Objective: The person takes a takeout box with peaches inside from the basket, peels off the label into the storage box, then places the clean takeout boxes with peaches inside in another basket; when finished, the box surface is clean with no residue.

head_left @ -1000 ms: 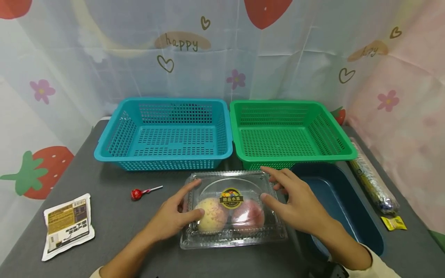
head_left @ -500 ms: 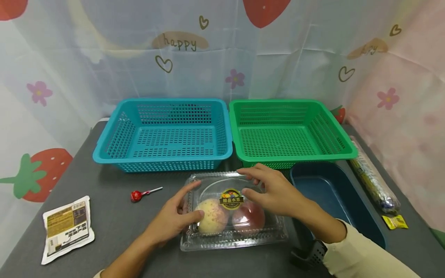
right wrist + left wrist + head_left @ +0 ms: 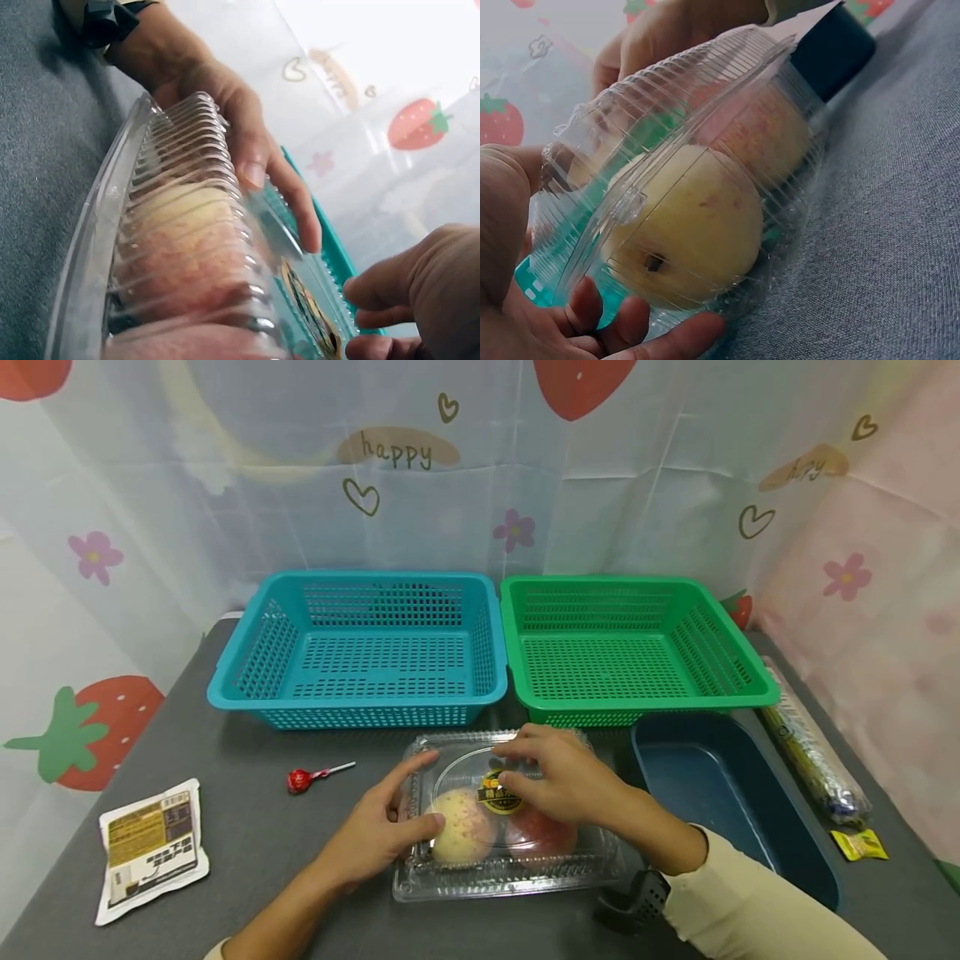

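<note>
The box [image 3: 502, 891] is lying on the desk [image 3: 247, 843], a yellow fruit [image 3: 462, 828] and a red fruit [image 3: 543, 839] showing inside. My left grip [image 3: 378, 831] is resting relaxed at the box's left end, thumb and forefinger spread wide. My right grip [image 3: 573, 777] is hanging loose over the box, fingers half bent by the label [image 3: 504, 798]; I can't tell whether I'm touching it. The tray [image 3: 750, 810] is sitting just right of the box.
</note>
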Available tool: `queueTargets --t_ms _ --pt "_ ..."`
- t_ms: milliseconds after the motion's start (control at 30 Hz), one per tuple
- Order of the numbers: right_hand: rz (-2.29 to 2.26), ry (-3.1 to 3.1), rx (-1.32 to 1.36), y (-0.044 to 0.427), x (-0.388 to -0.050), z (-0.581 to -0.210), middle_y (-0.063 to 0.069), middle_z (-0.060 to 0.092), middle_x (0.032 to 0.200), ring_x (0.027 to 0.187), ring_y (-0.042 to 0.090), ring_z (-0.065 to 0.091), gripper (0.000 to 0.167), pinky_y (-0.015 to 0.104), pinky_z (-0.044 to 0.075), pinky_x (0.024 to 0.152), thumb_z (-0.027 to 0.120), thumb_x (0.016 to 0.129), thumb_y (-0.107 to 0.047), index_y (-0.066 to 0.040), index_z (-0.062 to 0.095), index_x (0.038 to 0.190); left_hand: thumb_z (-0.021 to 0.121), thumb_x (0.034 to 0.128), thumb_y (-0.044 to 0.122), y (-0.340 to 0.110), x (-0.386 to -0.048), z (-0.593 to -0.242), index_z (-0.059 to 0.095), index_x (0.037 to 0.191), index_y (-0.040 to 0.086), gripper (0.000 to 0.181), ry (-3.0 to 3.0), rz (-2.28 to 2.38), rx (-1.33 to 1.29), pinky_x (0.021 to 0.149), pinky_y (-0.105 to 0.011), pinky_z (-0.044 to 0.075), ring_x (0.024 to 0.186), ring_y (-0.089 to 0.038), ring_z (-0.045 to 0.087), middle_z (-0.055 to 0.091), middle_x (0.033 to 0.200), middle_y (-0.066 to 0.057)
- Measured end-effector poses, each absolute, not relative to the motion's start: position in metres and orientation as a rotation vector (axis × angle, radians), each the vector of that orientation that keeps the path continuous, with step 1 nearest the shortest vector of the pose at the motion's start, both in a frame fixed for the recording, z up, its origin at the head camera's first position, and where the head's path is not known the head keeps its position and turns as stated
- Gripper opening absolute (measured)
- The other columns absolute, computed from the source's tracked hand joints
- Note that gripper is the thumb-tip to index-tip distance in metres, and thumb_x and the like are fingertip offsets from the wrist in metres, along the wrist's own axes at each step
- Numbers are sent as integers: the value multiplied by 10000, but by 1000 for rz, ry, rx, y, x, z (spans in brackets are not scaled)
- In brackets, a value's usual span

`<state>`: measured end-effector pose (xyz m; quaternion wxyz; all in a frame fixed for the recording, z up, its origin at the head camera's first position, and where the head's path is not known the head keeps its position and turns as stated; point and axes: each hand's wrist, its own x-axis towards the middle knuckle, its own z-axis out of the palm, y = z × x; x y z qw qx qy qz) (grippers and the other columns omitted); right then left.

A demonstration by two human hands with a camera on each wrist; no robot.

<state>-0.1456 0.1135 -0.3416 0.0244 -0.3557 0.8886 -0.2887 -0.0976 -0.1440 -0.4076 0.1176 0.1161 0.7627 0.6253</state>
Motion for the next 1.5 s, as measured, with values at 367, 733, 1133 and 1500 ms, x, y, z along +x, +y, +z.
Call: queueTargets --t_ms 367,733,1133,1500 --pt "-770 2889 -936 101 -144 -345 -116 584 766 761 114 560 35 353 455 714 726 853 -112 -137 745 869 728 851 138 -143 -97 -408 387 1476 181 713 2257 1850 362 412 -247 398 468 -111 432 437 592 -34" --pt "-1005 2867 -909 102 -140 -343 -114 588 784 735 96 520 118 313 454 670 687 883 -44 -142 684 817 713 866 119 -144 -97 -407 353 1488 157 720 2163 1895 365 390 -245 386 431 -95 403 419 561 -19" --pt "-1306 2732 -806 129 -134 -312 -11 623 796 645 139 545 67 307 480 585 649 910 -13 -58 691 883 709 854 73 -143 -96 -404 316 1498 196 765 1943 1983 237 427 -259 406 466 -96 384 428 671 -63" --pt "-1315 2781 -690 169 -132 -297 11 635 818 604 184 504 75 304 418 526 621 944 -55 -75 692 936 755 740 -28 -142 -96 -403 316 1498 213 907 1881 2004 201 434 -274 466 544 -164 514 453 962 -270"
